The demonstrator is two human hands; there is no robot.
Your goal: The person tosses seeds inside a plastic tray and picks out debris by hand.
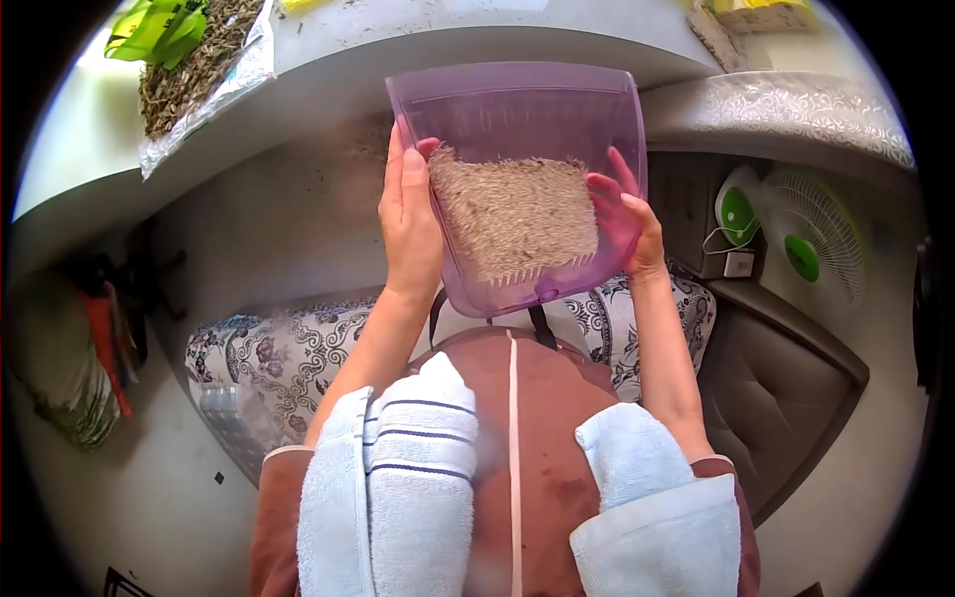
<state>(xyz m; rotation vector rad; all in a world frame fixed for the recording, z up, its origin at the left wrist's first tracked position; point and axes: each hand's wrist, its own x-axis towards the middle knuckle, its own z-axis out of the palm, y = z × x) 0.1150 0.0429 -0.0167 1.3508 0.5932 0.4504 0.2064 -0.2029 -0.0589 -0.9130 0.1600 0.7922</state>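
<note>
A translucent purple plastic bin is held up in front of my chest, its wide edge facing away from me. Pale beige grains, rice-like in shape, lie in a layer over its bottom; their exact kind is unclear. My left hand grips the bin's left side, with the thumb along the outside and a fingertip over the edge. On the opposite side, my right hand clasps the wall, and its fingers show through the purple plastic.
Beyond the bin curves a white counter bearing dark brown dried bits on plastic and a green bag. At right stand a fan and a brown padded seat. Patterned cloth covers something below my arms.
</note>
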